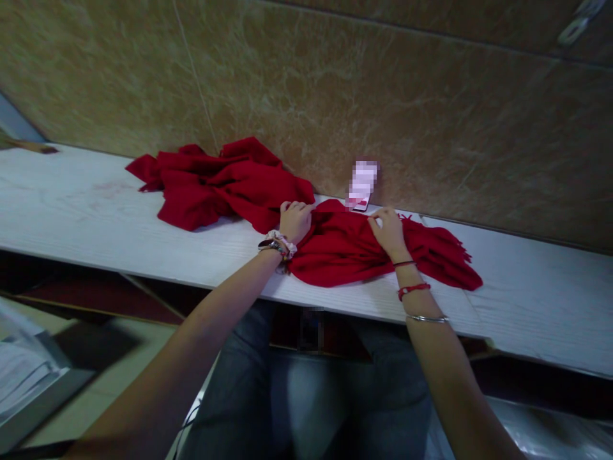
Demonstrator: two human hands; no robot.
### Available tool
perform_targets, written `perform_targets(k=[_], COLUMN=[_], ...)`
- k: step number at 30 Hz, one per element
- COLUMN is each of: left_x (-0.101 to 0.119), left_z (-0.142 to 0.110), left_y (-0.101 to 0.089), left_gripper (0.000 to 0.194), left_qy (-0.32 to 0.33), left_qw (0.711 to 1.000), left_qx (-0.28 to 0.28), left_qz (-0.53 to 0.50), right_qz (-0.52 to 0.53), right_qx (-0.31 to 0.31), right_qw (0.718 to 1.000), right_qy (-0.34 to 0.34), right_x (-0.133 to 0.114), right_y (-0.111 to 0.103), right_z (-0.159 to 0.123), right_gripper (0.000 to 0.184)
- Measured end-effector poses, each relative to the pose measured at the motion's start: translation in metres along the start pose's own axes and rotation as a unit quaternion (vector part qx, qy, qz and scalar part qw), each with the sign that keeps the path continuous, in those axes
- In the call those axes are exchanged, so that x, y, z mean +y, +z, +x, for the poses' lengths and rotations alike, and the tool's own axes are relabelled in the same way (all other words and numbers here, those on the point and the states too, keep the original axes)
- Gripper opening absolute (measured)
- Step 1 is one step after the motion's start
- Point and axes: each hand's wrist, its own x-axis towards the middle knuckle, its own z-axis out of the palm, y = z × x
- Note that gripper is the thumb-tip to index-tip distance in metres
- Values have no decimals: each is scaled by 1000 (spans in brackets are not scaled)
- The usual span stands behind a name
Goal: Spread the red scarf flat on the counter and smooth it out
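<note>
A long red fringed scarf (pixel 335 249) lies bunched across the white bench top, its fringe spread at the right end and a loose heap of red cloth at the left. My left hand (pixel 295 222) is closed on the upper edge of the scarf near its middle. Farther right, my right hand (pixel 387 230) pinches the same edge between thumb and finger. Between the two hands the edge runs fairly straight, with folds hanging toward me. Whether the left heap is one piece with the scarf I cannot tell.
A phone (pixel 363 185) leans upright against the marbled wall (pixel 297 83) behind the scarf. The narrow white bench top (pixel 86 204) runs along that wall. A brown wooden piece (pixel 34 147) lies at its far left. Papers (pixel 23 374) sit low at the left.
</note>
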Motion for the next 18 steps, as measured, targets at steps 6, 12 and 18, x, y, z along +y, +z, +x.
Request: perform_targets(k=[6,12,18], left_x=[-20,-5,5], left_z=[-2,-8,-9], left_y=[-22,-21,-5], left_gripper=[27,42,39], left_qy=[-154,-13,47], left_qw=[982,999,995], left_qx=[110,26,-77], left_qz=[20,-42,-46], right_qz=[14,190,94], right_qx=[178,-125,-72], right_qw=[971,970,992], right_qy=[161,81,44], right_x=[27,19,21], right_y=[-39,-22,3], right_z=[6,1,-3], right_gripper=[17,23,19])
